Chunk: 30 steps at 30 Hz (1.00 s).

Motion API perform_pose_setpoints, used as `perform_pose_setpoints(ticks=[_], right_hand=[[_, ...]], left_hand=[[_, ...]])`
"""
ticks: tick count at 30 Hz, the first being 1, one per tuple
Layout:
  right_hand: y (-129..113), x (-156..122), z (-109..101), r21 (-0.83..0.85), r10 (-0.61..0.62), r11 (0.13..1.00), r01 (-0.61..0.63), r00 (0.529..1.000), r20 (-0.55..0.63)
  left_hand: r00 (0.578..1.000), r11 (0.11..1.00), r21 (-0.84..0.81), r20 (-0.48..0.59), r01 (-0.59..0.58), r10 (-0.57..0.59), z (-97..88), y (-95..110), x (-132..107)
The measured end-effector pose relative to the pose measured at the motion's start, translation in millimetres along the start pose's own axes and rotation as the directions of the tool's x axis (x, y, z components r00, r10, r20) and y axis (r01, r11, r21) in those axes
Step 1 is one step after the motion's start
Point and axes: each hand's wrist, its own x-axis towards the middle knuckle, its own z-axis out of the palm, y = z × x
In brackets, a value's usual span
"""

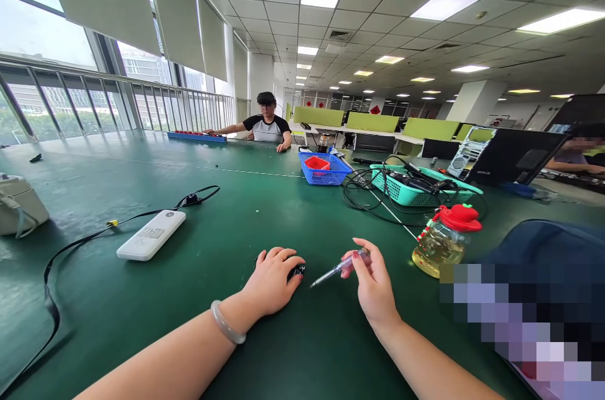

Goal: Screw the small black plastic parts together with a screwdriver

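My right hand [373, 280] grips a screwdriver [334, 270] by its clear, purplish handle. The metal shaft slants down to the left, and its tip is close to the table top. Just left of that tip, my left hand [274, 280] rests low over the green table [293, 343], fingers curled round a small black object [297, 270]. Most of this object is hidden under the fingers, so its kind cannot be made out. A small gap separates the screwdriver tip from it.
A white power bank [152, 236] and a black strap [51, 305] lie left. Ahead are a blue basket [326, 174] and a green basket [406, 193] with cables. A red-lidded jar [442, 245] stands right, near a dark bag [553, 249]. A person [267, 126] sits across the table.
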Motion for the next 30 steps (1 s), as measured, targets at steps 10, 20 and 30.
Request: perform_pose_setpoints(ticks=[10,20,30], right_hand=[[1,-2,12,0.012,0.219,0.974,-0.228,0.947,0.236],[13,22,10,0.209,0.435,0.843,-0.495,0.858,0.274],[13,20,9,0.284,0.441,0.831,-0.479,0.877,0.19]], left_hand=[[0.999,1.0,-0.004,-0.041,0.014,-0.014,-1.2,-1,1],[0.993,0.981,0.187,-0.111,0.058,-0.038,8.0,6,-8],[0.993,0.973,0.216,-0.099,0.085,-0.065,-17.2,-26,-58]])
